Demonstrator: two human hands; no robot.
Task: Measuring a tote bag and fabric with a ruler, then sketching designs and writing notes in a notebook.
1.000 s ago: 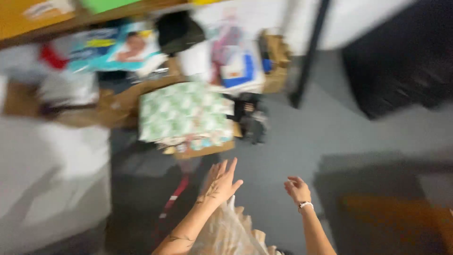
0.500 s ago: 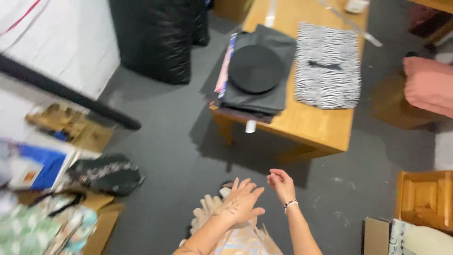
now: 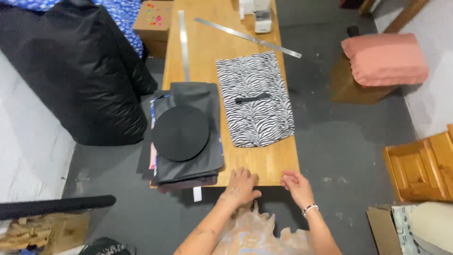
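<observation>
Resting at the near edge of the pale wooden surface (image 3: 264,163), low in the frame, the left hand (image 3: 241,186) lies flat, fingers spread, while the right hand (image 3: 296,186) curls loosely, empty. Above them lies a zebra-striped fabric panel (image 3: 255,101); left, a matte black disc (image 3: 180,133) tops folded dark cloth (image 3: 193,156).

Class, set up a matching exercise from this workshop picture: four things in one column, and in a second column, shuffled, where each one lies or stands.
Things
1. zebra-print fabric
2. black round disc
3. pink cushion
4. metal ruler

Places
A. on a wooden stool right of the table
B. on the stack of dark fabric at the table's left edge
C. slanting across the far end of the table
D. flat on the table, a black strap across it

Pairs: 1-D, 2-B, 3-A, 4-C
</observation>
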